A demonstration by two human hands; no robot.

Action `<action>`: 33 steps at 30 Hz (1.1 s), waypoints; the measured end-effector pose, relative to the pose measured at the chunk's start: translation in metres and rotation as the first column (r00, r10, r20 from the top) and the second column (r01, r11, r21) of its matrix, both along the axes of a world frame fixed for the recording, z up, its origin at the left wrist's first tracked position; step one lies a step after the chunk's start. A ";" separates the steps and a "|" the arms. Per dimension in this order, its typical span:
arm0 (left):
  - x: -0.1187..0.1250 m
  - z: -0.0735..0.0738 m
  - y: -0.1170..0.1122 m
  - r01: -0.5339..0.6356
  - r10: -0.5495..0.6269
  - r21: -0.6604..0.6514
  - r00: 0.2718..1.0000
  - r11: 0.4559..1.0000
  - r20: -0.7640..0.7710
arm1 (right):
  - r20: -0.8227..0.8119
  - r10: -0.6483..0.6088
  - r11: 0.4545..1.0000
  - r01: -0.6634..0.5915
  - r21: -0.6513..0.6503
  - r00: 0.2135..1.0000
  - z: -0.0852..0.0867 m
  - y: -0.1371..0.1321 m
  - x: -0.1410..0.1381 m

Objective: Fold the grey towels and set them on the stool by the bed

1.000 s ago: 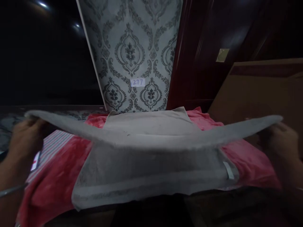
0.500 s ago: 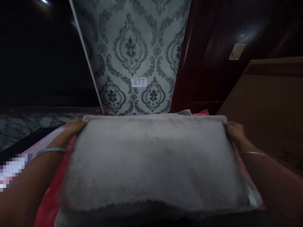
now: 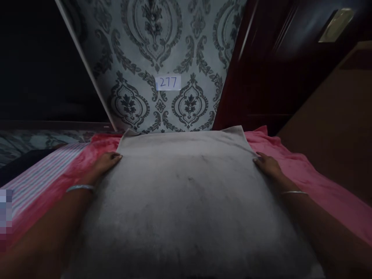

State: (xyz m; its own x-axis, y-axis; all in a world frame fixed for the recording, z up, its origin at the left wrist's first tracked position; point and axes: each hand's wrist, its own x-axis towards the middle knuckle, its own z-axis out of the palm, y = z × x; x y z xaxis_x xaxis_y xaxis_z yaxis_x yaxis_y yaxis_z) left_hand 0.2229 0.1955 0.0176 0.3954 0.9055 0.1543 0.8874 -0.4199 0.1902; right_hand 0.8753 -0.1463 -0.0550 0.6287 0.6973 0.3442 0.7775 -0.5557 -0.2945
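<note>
A wide grey cloth (image 3: 183, 201), perhaps a towel, spreads from the wall side toward me. On its left edge my left hand (image 3: 107, 163) is closed, thumb and fingers pinching the fabric. My right hand (image 3: 269, 166) pinches the opposite edge at about the same height. Between the two hands runs a faint line across the cloth, with a paler strip beyond it whose far corners stick up slightly. Underneath lies a red-pink fabric (image 3: 302, 174), showing on both sides.
Striped fabric (image 3: 54, 166) lies at the left. Patterned wallpaper (image 3: 190, 102) with a paper label (image 3: 168, 82) reading 277 rises behind. A dark screen-like panel (image 3: 37, 62) stands at left, a dark red door-like panel (image 3: 261, 77) and a brown board (image 3: 334, 128) at right.
The held grey edge has come down onto the far strip of cloth, which now shows beyond my hands. My hands are slightly closer together. The view has moved nearer the wall.
</note>
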 end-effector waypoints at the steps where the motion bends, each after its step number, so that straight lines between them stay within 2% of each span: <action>1: 0.006 -0.001 -0.001 0.009 -0.009 0.003 0.999 1.000 -0.046 | 0.028 -0.005 0.999 0.006 -0.040 1.000 -0.002 0.006 -0.004; 3: 0.016 -0.002 -0.006 0.063 -0.054 0.067 0.991 0.996 -0.124 | 0.075 0.053 0.995 -0.046 -0.092 0.996 -0.005 0.016 -0.013; 5: 0.024 -0.003 -0.010 0.160 -0.134 0.127 0.972 0.979 -0.193 | 0.100 0.176 0.980 -0.165 -0.111 0.979 -0.005 0.024 -0.023; 7: 0.031 -0.005 -0.011 0.247 -0.215 0.122 0.949 0.961 -0.233 | 0.105 0.268 0.958 -0.253 -0.132 0.958 -0.003 0.030 -0.032; 12: 0.046 -0.016 -0.004 0.368 -0.357 0.056 0.922 0.928 -0.148 | 0.041 0.471 0.877 -0.463 -0.128 0.881 0.003 0.040 -0.050; 14: 0.049 -0.020 0.000 0.381 -0.374 0.048 0.921 0.923 -0.110 | 0.007 0.509 0.856 -0.505 -0.109 0.861 0.005 0.042 -0.054; 21: 0.052 -0.018 0.018 0.271 -0.257 0.088 0.956 0.959 -0.143 | 0.071 0.372 0.928 -0.373 0.008 0.926 0.006 0.055 -0.044; 26: 0.066 -0.025 0.015 0.241 -0.241 -0.030 0.942 0.970 -0.233 | 0.059 0.338 0.933 -0.327 -0.148 0.939 -0.002 0.063 -0.050; 29: 0.066 -0.021 0.010 0.208 -0.204 -0.018 0.931 0.978 -0.302 | 0.098 0.265 0.949 -0.242 -0.200 0.959 -0.002 0.047 -0.044; 33: 0.043 -0.004 0.000 0.102 -0.105 -0.030 0.920 0.994 -0.377 | 0.071 0.099 0.971 -0.081 -0.223 0.993 0.002 0.004 -0.022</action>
State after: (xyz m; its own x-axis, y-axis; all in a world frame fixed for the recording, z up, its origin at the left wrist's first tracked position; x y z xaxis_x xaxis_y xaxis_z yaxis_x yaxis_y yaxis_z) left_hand 0.2658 0.1958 0.0138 0.5141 0.8571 -0.0334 0.8459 -0.5130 -0.1461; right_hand 0.8533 -0.1426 -0.0528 0.5361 0.8140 0.2238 0.8436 -0.5263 -0.1067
